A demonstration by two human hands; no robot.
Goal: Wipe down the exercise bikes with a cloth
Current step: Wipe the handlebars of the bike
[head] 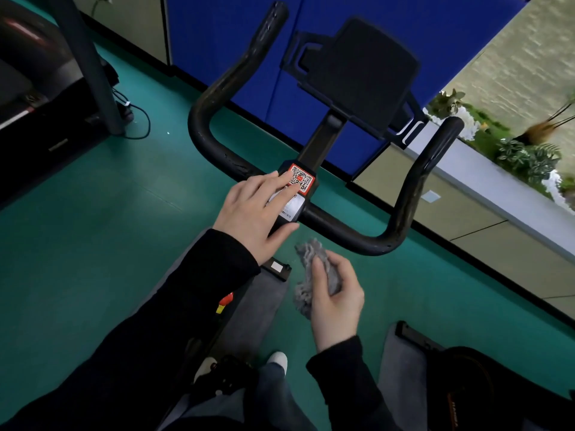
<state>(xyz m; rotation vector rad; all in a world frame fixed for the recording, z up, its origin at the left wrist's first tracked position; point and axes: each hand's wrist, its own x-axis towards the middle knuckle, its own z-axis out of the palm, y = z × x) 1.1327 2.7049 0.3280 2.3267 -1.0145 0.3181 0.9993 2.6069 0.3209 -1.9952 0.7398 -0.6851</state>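
**Steady the block, flatten the cloth, wipe outward**

The left hand [252, 209] lies on the handlebar's centre block [301, 181]. Its fingers are straight and close together over the QR sticker, with the thumb along the near edge. The right hand [336, 297] hangs just on the person's side of the block, fingers curled round a bunched grey cloth [309, 255] that is clear of the bar. Best, I judge, to open the wad to a flat face and wipe outward from the block. The handlebar [401, 213] runs crosswise through the block, and both horns point away from the person. The cloth's length runs from the block back toward the person.
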